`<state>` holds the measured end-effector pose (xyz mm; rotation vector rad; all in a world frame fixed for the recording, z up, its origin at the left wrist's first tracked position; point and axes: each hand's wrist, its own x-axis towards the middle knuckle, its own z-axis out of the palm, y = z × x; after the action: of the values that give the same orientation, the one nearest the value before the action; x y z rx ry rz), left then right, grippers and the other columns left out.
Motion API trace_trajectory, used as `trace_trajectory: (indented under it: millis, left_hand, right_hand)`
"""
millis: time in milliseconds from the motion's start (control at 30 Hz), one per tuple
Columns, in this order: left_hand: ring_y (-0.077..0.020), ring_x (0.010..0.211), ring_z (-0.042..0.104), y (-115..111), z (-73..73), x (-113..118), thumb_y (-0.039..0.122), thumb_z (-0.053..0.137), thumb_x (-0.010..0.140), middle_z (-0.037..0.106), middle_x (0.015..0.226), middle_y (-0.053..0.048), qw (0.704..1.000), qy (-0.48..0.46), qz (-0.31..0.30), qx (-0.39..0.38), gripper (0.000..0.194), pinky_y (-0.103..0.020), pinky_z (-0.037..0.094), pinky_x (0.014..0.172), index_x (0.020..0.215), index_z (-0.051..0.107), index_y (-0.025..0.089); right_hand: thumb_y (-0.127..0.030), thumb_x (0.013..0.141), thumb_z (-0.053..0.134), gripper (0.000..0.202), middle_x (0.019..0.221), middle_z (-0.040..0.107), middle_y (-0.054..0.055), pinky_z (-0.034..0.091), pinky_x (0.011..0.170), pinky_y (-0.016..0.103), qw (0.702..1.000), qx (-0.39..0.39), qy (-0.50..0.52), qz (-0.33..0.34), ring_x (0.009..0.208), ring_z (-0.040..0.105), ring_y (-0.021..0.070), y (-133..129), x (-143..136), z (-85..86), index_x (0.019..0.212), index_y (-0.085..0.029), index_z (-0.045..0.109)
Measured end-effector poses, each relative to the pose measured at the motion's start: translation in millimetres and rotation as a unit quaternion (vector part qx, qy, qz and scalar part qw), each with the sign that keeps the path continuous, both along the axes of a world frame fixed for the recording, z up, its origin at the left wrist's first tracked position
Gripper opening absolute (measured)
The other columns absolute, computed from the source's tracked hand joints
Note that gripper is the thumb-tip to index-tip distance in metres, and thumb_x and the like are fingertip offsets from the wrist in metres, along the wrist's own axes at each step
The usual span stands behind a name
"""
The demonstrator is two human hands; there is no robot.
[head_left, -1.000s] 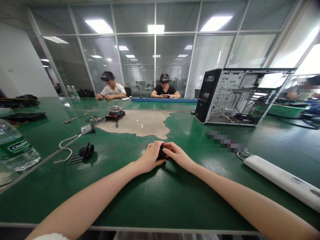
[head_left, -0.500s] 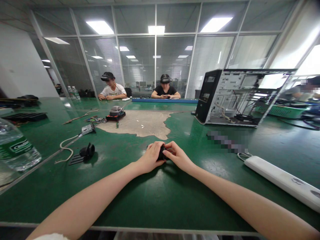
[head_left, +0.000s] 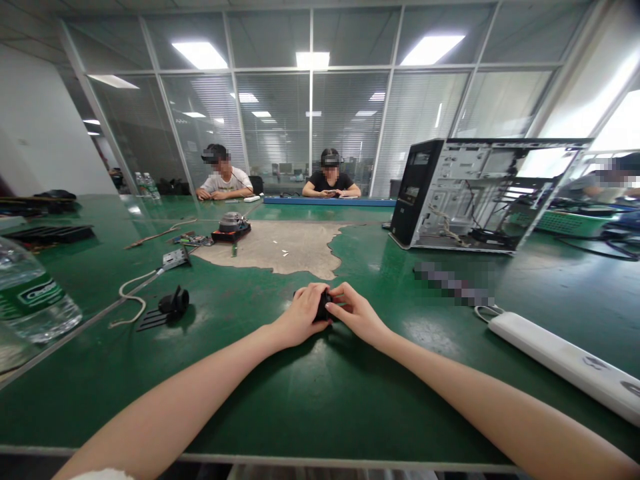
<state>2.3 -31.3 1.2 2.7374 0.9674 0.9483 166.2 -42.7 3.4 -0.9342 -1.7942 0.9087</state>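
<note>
Both hands meet at the middle of the green table (head_left: 280, 413), around a small black part (head_left: 324, 305). My left hand (head_left: 301, 313) wraps over the part from the left and hides much of it. From the right, my right hand (head_left: 356, 312) pinches the same part with thumb and fingers. Its exact shape cannot be made out. Left of my hands lies a black slotted piece with a round knob (head_left: 173, 305). Farther back, a metal bracket (head_left: 176, 258) sits beside a pale cord (head_left: 131, 293).
A water bottle (head_left: 37, 293) stands at the left edge. An open computer case (head_left: 480, 193) is at the back right, a white power strip (head_left: 565, 363) at the right. A dark round device (head_left: 231, 227) lies behind. Two people sit across the table; another is at the far right.
</note>
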Motion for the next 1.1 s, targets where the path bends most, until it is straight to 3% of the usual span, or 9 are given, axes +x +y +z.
trace_trajectory:
  millis: [233, 500, 767, 933, 1100]
  left_hand:
    - [-0.0232, 0.105, 0.041, -0.2, 0.4, 0.0, 0.021, 0.059, 0.069, 0.044, 0.11, -0.009, 1.0, 0.004, 0.0, -0.003, 0.054, -0.041, 0.032, 0.091, 0.113, 0.028, 0.018]
    - [-0.0235, 0.107, 0.039, 0.3, -0.3, -0.5, 0.022, 0.059, 0.07, 0.043, 0.112, -0.01, 1.0, 0.004, 0.001, 0.002, 0.056, -0.041, 0.031, 0.091, 0.115, 0.027, 0.018]
    - [-0.0235, 0.105, 0.041, -0.3, 1.2, 0.6, 0.022, 0.06, 0.069, 0.044, 0.109, -0.009, 1.0, 0.003, 0.0, -0.004, 0.054, -0.041, 0.032, 0.09, 0.113, 0.029, 0.019]
    - [-0.0229, 0.105, 0.041, 0.0, 1.3, 0.7, 0.022, 0.059, 0.07, 0.044, 0.11, -0.009, 1.0, -0.001, -0.001, -0.009, 0.053, -0.041, 0.032, 0.09, 0.113, 0.029, 0.018]
    - [-0.0227, 0.106, 0.04, 0.2, 0.5, 0.3, 0.02, 0.059, 0.069, 0.043, 0.111, -0.009, 1.0, -0.002, 0.0, -0.011, 0.055, -0.04, 0.031, 0.091, 0.114, 0.028, 0.019]
  right_hand:
    - [-0.028, 0.075, 0.054, 0.022, 0.092, 0.054, 0.004, 0.049, 0.071, 0.03, 1.0, -0.021, -0.012, 0.002, 0.085, 0.055, 0.0151, 3.7, 0.2, -1.7, 0.094, -0.018, 0.047]
    - [-0.026, 0.077, 0.05, 0.012, 0.094, 0.052, 0.003, 0.049, 0.073, 0.029, 0.996, 0.081, -0.018, -0.011, 0.089, 0.053, 0.0154, 0.2, 0.7, -2.0, 0.088, -0.02, 0.052]
    - [-0.028, 0.075, 0.054, 0.022, 0.096, 0.054, 0.004, 0.048, 0.073, 0.03, 1.0, -0.003, 0.011, -0.009, 0.091, 0.055, 0.0164, 8.5, 1.7, -7.0, 0.095, -0.02, 0.046]
    - [-0.029, 0.078, 0.05, 0.019, 0.09, 0.056, 0.002, 0.049, 0.07, 0.03, 1.0, -0.019, -0.01, 0.014, 0.079, 0.057, 0.0143, 5.5, 2.9, -6.4, 0.094, -0.02, 0.048]
    - [-0.024, 0.075, 0.054, 0.014, 0.095, 0.052, 0.003, 0.05, 0.07, 0.028, 0.998, 0.065, -0.017, 0.002, 0.089, 0.053, 0.0162, -0.5, 2.6, -1.6, 0.088, -0.02, 0.051]
